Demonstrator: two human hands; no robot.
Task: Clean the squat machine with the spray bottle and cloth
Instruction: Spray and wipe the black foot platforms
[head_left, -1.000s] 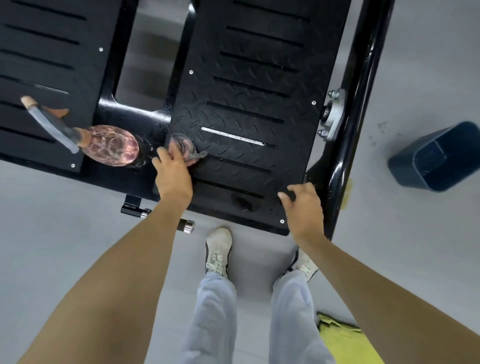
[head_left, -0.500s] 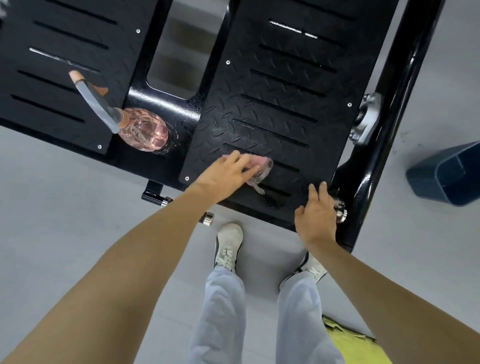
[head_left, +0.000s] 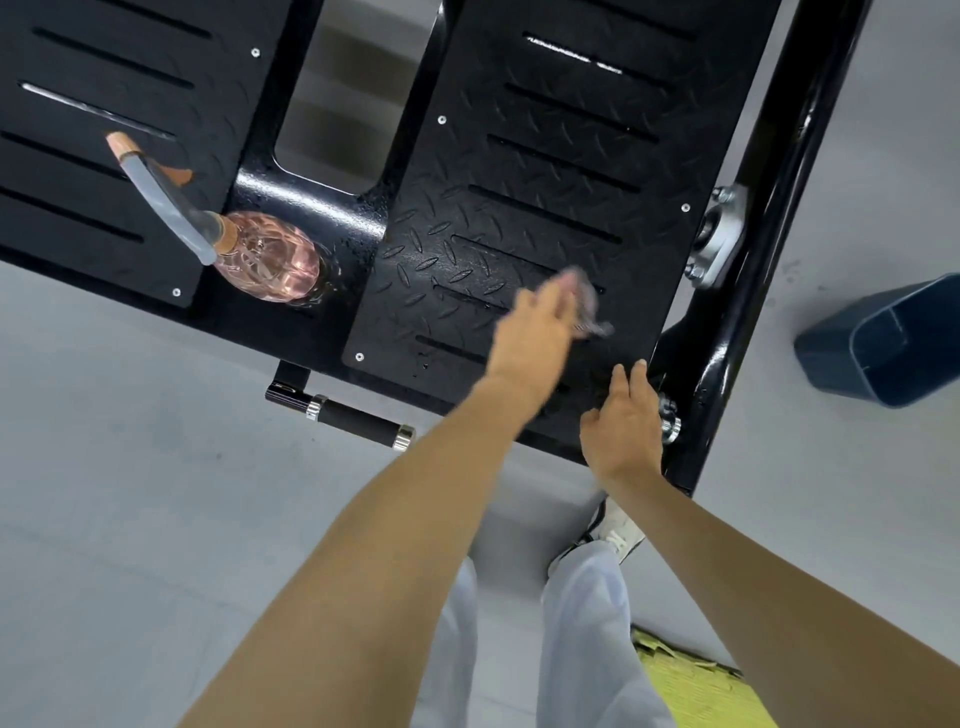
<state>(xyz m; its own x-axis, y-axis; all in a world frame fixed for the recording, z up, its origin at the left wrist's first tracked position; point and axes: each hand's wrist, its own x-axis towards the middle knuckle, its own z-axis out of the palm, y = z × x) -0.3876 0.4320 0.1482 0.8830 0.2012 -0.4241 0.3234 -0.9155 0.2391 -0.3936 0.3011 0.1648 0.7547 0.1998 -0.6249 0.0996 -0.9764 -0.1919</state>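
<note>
Cloth (head_left: 589, 312) lies under my left hand (head_left: 535, 332), fingers flat though blurred; right hand (head_left: 623, 431) rests straight-fingered on the footplate (head_left: 519, 156). A wide stroke may topple the spray bottle (head_left: 270, 254).

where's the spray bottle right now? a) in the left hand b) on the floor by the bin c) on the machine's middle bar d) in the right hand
c, the bottle sits on the machine's glossy middle bar.
</note>
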